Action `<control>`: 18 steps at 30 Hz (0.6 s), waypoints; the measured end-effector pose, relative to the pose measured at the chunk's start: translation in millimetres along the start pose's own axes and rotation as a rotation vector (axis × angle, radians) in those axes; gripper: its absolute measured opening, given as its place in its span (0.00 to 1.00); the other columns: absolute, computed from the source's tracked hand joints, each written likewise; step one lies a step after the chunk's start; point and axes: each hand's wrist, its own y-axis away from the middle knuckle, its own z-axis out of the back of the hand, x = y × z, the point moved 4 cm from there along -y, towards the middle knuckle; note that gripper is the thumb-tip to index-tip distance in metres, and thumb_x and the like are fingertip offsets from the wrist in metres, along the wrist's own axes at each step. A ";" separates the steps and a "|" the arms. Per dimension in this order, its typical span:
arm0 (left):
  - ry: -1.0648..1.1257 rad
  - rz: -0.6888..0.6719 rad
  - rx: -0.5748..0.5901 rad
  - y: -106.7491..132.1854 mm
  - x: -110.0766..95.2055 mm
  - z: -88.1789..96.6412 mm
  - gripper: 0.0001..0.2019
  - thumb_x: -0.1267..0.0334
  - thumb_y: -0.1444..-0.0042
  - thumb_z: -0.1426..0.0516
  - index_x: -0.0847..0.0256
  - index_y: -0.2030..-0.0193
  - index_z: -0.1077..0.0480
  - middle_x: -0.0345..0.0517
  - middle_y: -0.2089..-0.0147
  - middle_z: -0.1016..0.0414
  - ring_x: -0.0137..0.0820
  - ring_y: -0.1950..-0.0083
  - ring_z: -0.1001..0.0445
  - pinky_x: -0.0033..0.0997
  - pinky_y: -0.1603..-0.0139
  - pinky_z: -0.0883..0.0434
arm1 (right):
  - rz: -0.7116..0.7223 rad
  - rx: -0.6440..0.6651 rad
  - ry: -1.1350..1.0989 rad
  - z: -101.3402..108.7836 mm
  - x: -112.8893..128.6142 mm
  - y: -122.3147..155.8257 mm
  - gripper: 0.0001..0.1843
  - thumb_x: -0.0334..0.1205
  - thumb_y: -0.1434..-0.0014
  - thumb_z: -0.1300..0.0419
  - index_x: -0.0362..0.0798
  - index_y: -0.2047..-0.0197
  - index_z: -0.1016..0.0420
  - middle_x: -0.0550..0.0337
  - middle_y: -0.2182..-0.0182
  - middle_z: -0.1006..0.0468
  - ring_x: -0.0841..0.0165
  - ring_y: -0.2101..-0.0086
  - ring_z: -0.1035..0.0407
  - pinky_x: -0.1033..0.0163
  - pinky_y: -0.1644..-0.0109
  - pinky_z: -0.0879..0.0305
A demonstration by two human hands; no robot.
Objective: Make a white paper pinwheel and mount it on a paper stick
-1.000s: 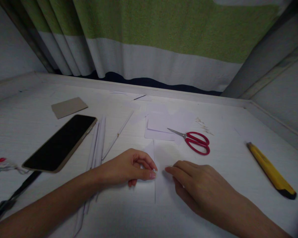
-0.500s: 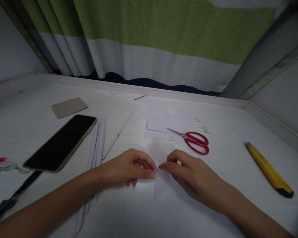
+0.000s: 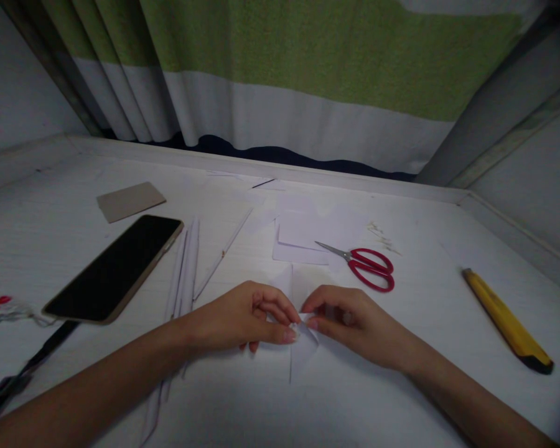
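A small piece of white paper (image 3: 302, 361) with slit, pointed flaps is between my two hands, above the white table. My left hand (image 3: 256, 317) pinches it near its middle between thumb and fingers. From the other side, my right hand (image 3: 350, 323) grips one corner of the paper, which is bent inward toward the middle. The fingers cover much of the paper's centre. Just beyond my right hand lie scissors (image 3: 371, 267) with red handles, their blades resting on flat white paper sheets (image 3: 303, 230).
At left are a phone (image 3: 116, 267), a beige card (image 3: 130, 201) and several rolled paper tubes (image 3: 186, 267). A thin paper stick (image 3: 228, 246) lies beside them. A yellow utility knife (image 3: 506, 320) is at right, small thin sticks (image 3: 382, 236) behind the scissors, a curtain (image 3: 284, 87) at the back.
My right hand has taken hold of a corner of the paper and bent it toward the middle. My left hand stays nearly in place, still pinching the paper.
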 end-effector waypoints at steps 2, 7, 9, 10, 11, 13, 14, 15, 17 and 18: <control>0.022 -0.006 0.001 0.1 -0.1 -0.1 0.09 0.63 0.56 0.40 0.62 0.66 0.31 0.35 0.76 0.31 0.15 0.85 0.42 0.13 0.87 0.43 | -0.053 -0.029 -0.064 -2.8 -3.3 -0.7 0.04 0.36 0.47 0.44 0.47 0.67 0.29 0.65 0.77 0.30 0.75 0.77 0.40 0.70 0.76 0.44; 0.081 0.004 0.004 -1.6 1.0 -0.3 0.10 0.64 0.57 0.39 0.62 0.67 0.32 0.35 0.73 0.30 0.15 0.84 0.42 0.13 0.86 0.40 | -0.133 -0.093 -0.209 -10.1 -6.4 0.2 0.06 0.32 0.47 0.46 0.46 0.68 0.27 0.64 0.77 0.28 0.74 0.77 0.38 0.70 0.75 0.43; 0.093 0.020 0.000 -2.4 1.9 -0.2 0.11 0.65 0.58 0.39 0.62 0.66 0.32 0.35 0.71 0.30 0.15 0.83 0.42 0.13 0.86 0.39 | -0.152 -0.112 -0.218 -12.1 -6.3 1.1 0.06 0.33 0.47 0.46 0.46 0.68 0.27 0.63 0.77 0.27 0.74 0.76 0.37 0.70 0.75 0.43; 0.096 0.028 -0.001 -2.8 2.3 -0.2 0.11 0.65 0.58 0.38 0.62 0.66 0.33 0.35 0.71 0.30 0.15 0.83 0.41 0.13 0.86 0.39 | -0.160 -0.122 -0.217 -12.9 -6.3 1.6 0.06 0.33 0.47 0.46 0.46 0.68 0.27 0.63 0.77 0.27 0.73 0.76 0.37 0.69 0.75 0.43; 0.098 0.036 -0.002 -3.1 2.6 -0.2 0.11 0.65 0.58 0.38 0.62 0.66 0.33 0.35 0.71 0.29 0.15 0.83 0.41 0.13 0.86 0.39 | -0.166 -0.130 -0.214 -13.7 -6.4 2.0 0.06 0.33 0.47 0.46 0.46 0.68 0.27 0.63 0.76 0.27 0.73 0.76 0.37 0.69 0.74 0.42; 0.100 0.049 -0.005 -3.5 3.0 0.0 0.11 0.65 0.58 0.38 0.62 0.67 0.33 0.35 0.70 0.29 0.15 0.84 0.41 0.13 0.87 0.40 | -0.170 -0.147 -0.217 -15.1 -6.6 2.9 0.07 0.33 0.47 0.46 0.47 0.68 0.27 0.62 0.76 0.27 0.72 0.75 0.36 0.68 0.73 0.41; 0.098 0.056 -0.007 -3.7 3.1 0.0 0.11 0.65 0.59 0.38 0.62 0.67 0.33 0.35 0.70 0.29 0.15 0.84 0.41 0.13 0.87 0.40 | -0.172 -0.154 -0.224 -15.7 -6.9 3.2 0.07 0.33 0.47 0.46 0.47 0.67 0.27 0.62 0.75 0.27 0.72 0.75 0.36 0.68 0.73 0.41; 0.095 0.062 -0.009 -3.8 3.1 0.1 0.11 0.65 0.59 0.38 0.62 0.67 0.33 0.35 0.70 0.29 0.15 0.84 0.41 0.13 0.87 0.40 | -0.173 -0.159 -0.232 -16.3 -7.3 3.5 0.07 0.33 0.48 0.46 0.47 0.67 0.27 0.62 0.75 0.26 0.72 0.75 0.36 0.68 0.73 0.41; 0.089 0.070 -0.007 -4.0 2.9 -0.1 0.11 0.65 0.58 0.38 0.62 0.67 0.33 0.35 0.70 0.29 0.15 0.83 0.41 0.14 0.86 0.39 | -0.173 -0.175 -0.249 -17.1 -8.3 3.9 0.07 0.33 0.48 0.46 0.47 0.67 0.27 0.61 0.75 0.26 0.72 0.75 0.35 0.67 0.73 0.40; 0.086 0.070 -0.009 -4.1 2.7 -0.2 0.11 0.65 0.58 0.38 0.62 0.67 0.33 0.35 0.70 0.29 0.15 0.83 0.41 0.13 0.86 0.39 | -0.174 -0.184 -0.259 -17.3 -8.8 3.9 0.07 0.32 0.49 0.45 0.47 0.68 0.26 0.61 0.75 0.26 0.72 0.75 0.35 0.68 0.73 0.40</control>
